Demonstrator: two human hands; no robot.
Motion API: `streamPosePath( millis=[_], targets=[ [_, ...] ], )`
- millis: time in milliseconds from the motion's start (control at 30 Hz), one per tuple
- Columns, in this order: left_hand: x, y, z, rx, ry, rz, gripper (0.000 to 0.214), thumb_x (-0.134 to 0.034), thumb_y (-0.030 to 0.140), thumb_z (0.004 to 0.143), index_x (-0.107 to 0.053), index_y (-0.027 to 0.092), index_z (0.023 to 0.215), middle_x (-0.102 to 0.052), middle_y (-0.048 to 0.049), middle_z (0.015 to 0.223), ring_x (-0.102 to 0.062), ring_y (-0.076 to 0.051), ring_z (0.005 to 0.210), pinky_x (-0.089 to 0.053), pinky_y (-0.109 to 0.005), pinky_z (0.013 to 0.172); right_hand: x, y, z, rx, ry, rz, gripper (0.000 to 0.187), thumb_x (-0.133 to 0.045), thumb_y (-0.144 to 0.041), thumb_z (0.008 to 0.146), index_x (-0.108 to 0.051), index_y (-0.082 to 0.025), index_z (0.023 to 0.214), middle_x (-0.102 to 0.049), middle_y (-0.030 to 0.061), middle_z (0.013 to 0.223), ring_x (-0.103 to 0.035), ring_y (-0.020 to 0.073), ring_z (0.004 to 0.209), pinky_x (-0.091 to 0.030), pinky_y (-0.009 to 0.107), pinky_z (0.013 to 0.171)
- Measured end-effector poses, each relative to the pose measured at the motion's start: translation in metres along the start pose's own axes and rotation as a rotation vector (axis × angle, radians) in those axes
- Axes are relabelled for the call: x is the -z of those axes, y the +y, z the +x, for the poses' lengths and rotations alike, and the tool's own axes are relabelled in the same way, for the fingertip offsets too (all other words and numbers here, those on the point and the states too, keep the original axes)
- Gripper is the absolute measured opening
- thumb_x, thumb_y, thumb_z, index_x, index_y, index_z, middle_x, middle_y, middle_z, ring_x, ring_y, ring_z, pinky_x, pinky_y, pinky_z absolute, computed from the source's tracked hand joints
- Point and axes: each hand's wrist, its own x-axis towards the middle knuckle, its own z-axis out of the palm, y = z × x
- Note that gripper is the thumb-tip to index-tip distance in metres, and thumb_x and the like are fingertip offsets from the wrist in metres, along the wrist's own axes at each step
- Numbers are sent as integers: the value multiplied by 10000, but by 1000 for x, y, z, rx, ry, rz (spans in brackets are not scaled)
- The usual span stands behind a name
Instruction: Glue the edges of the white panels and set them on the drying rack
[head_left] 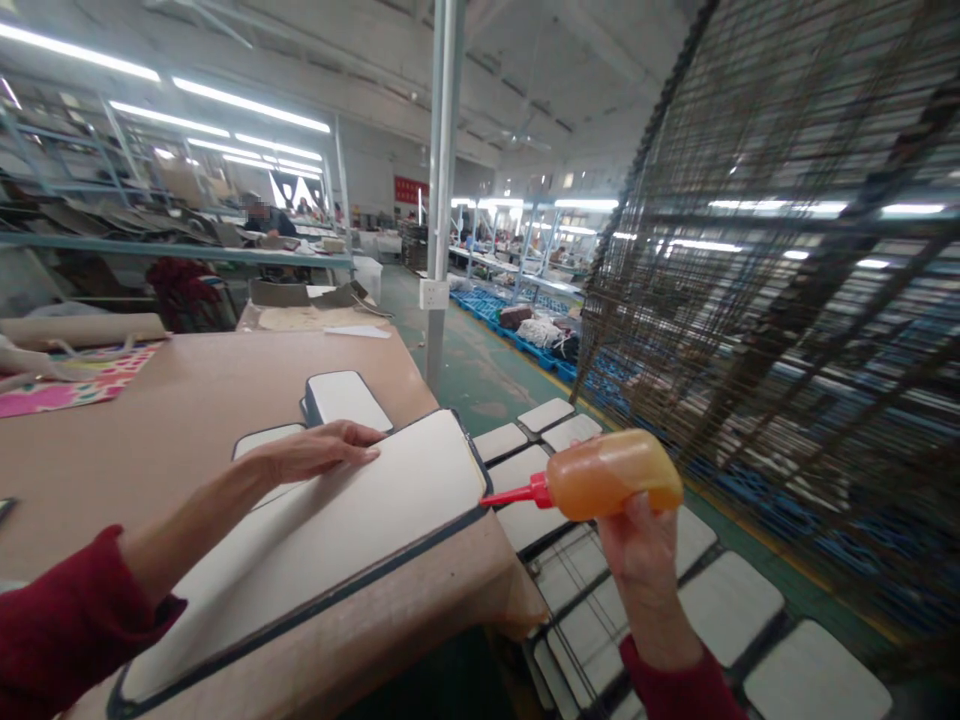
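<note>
as right hand point(645, 560) grips bottle point(611, 475), left hand point(319, 450) flat

Squeeze bottle point(611, 475): translucent amber-orange; nozzle point(517, 493) red.
Large panel point(322, 530): white face, dark navy border.
Smaller panels point(345, 398): white, dark edging.
Counter point(187, 410): plain tan-brown.
Sleeves point(67, 620): dark red.
Sheet point(67, 385), far left: pink, multicolour print.
Floor point(480, 370): green.
Crates point(487, 305): blue.
Wire rack point(787, 250): dark brown, grid pattern.
Pads point(727, 600) on low rack: white, dark gaps between.
Wall banner point(410, 189): red.
</note>
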Motion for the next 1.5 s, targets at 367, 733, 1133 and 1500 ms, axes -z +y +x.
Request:
streamPosePath(
  millis=[367, 733, 1133, 1500],
  targets=[
    [-2, -36, 12, 2, -105, -24, 416, -719, 363, 768, -713, 164, 1133, -755, -117, 984, -706, -251, 829, -537, -290, 719, -7, 13, -5, 178, 163, -19, 482, -778, -352, 642, -629, -173, 1064, -695, 83, 1029, -663, 280, 961, -469, 530, 951],
    [-12, -52, 13, -1, 11, -144, 403, -768, 357, 724, -722, 149, 1067, -764, -110, 917, -712, -211, 741, -541, -250, 631, -17, 25, -3, 193, 198, -66, 511, -781, -326, 610, -610, -188, 1071, -691, 68, 1002, -657, 248, 917, -502, 458, 903],
    [-15, -54, 11, -9, 84, -222, 358, -830, 364, 641, -732, 109, 872, -758, -91, 769, -676, -162, 619, -515, -212, 564, -24, 38, -1, 90, 170, -71, 612, -786, -375, 610, -585, -194, 1160, -663, 85, 1115, -651, 243, 938, -481, 462, 929],
    [-14, -55, 10, -5, 146, -190, 372, -837, 383, 616, -732, 117, 855, -751, -77, 736, -671, -168, 606, -500, -216, 544, -38, 32, 14, 97, 161, 38, 343, -784, -376, 623, -680, -221, 911, -699, 13, 862, -641, 180, 757, -550, 343, 718]
  ],
)
